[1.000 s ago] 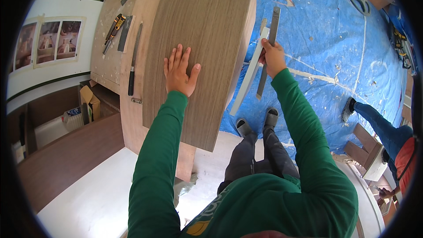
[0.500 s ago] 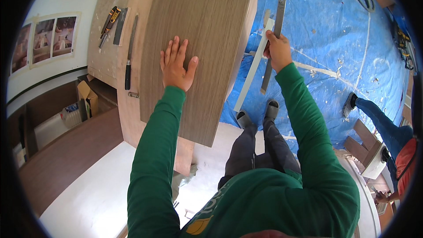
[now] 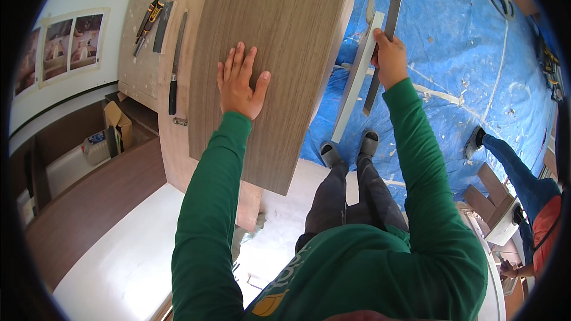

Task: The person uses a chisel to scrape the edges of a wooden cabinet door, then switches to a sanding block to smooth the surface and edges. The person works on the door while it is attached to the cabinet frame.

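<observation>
- Panel of brown wood grain, large and rectangular, lying flat on a pale wooden bench in front of a person in a green long-sleeved top, seen from above.
- The left hand rests palm down on the panel, fingers spread and thumb held out to the right.
- The right hand, out past the panel's right edge, is closed around a long pale strip and a flat grey metal bar, side by side and slanted; some of its fingers are hidden.
- Below these, a blue sheet covers the floor, scattered with pale scraps.
- Left of the panel, a long thin tool with a black handle lies along the bench.
- Farther left, a yellow-and-black tool and a dark flat strip lie near each other on a speckled board.
- At far left, photographs are taped to a white surface.
- At far right, another person in blue trousers and an orange top is partly visible.
</observation>
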A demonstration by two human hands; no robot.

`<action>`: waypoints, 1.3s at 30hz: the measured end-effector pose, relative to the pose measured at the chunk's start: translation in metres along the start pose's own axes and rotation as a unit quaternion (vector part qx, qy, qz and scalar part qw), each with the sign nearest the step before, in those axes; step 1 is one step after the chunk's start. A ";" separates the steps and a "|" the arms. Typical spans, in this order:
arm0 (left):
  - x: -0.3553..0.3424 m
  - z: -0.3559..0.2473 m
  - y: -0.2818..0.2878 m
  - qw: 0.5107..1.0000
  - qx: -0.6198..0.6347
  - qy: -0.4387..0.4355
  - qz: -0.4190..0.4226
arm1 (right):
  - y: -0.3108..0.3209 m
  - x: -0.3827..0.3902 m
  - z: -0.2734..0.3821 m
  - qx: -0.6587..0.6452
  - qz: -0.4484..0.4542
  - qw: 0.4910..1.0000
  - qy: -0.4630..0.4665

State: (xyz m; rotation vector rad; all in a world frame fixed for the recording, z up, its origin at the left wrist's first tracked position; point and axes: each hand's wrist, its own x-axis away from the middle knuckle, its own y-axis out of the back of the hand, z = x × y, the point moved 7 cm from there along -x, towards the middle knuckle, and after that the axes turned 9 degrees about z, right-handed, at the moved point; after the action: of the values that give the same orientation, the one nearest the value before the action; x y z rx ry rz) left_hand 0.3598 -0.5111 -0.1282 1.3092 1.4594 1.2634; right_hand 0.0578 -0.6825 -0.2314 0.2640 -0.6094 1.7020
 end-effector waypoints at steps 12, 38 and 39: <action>-0.002 0.000 0.002 1.000 0.018 0.006 0.017 | -0.058 -0.035 -0.006 -0.004 0.095 0.995 -0.022; -0.001 -0.004 0.000 1.000 -0.010 0.009 0.020 | -0.057 -0.021 -0.005 -0.060 0.107 0.991 -0.052; -0.001 -0.003 0.000 1.000 -0.012 0.010 0.020 | -0.054 -0.016 -0.005 -0.056 0.099 0.992 -0.055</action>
State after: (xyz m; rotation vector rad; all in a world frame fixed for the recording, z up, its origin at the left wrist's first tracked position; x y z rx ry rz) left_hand 0.3566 -0.5122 -0.1280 1.3201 1.4346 1.3203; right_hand 0.1142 -0.6873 -0.2304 0.2236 -0.8335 1.8435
